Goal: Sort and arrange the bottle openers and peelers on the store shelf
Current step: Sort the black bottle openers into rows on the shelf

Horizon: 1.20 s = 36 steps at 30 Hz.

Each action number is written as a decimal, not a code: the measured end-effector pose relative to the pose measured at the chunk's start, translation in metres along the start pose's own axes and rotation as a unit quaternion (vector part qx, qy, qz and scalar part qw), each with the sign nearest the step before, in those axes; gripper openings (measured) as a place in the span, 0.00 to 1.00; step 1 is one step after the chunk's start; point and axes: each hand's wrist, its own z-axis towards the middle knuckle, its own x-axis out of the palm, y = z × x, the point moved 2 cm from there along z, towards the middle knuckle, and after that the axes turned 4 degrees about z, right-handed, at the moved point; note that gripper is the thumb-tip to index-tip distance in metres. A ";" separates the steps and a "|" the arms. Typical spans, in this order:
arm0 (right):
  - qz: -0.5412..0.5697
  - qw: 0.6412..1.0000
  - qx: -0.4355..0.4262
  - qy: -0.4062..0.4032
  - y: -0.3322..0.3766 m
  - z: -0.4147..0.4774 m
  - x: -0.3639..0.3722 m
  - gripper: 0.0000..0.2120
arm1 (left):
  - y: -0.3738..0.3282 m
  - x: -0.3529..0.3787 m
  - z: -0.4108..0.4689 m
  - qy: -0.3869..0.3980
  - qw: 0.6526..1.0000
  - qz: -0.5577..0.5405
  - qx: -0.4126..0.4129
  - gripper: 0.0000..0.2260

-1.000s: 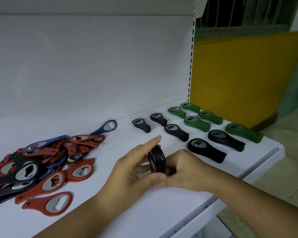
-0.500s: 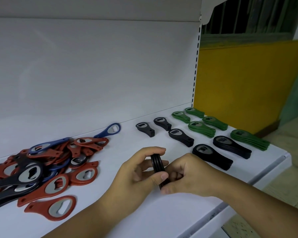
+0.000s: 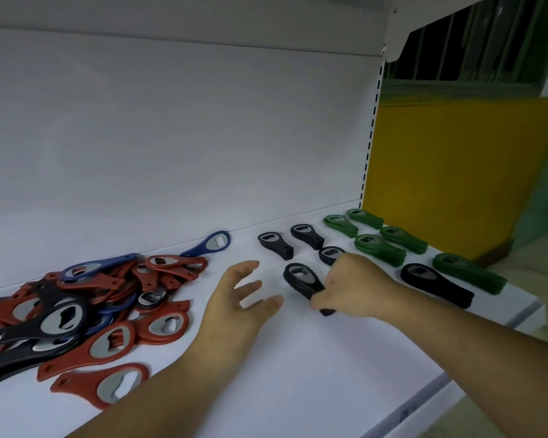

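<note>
Head view: R hand (image 3: 355,284) pinches handle end of black bottle-opener stack (image 3: 301,278), apparently down on shelf (image 3: 298,374), long axis running from grip away & leftward; L hand (image 3: 241,300), fingers spread, holding nothing, sits just left, so R is nearer.

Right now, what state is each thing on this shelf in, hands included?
Black stack, lying flat, handle end gripped.
Right hand, gripping that stack.
Left hand, open, holding nothing.
Other black openers, set out in rows.
Green openers, neatly stacked at the right.
Mixed pile, jumbled at the left.
</note>
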 end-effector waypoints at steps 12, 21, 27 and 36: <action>-0.164 0.986 0.013 0.025 0.023 0.029 -0.014 0.23 | 0.010 0.000 0.003 0.073 0.990 0.120 0.014 0.14; -0.022 0.991 -0.129 -0.006 0.005 0.002 -0.020 0.23 | -0.008 0.017 -0.021 0.094 0.911 0.363 0.168 0.10; 0.143 0.963 -0.228 0.007 0.004 -0.022 0.040 0.20 | -0.016 0.013 -0.044 0.036 0.814 0.527 0.241 0.18; 0.099 0.972 -0.210 0.034 0.007 -0.022 0.048 0.19 | -0.024 -0.113 -0.109 -0.187 0.748 0.633 0.074 0.10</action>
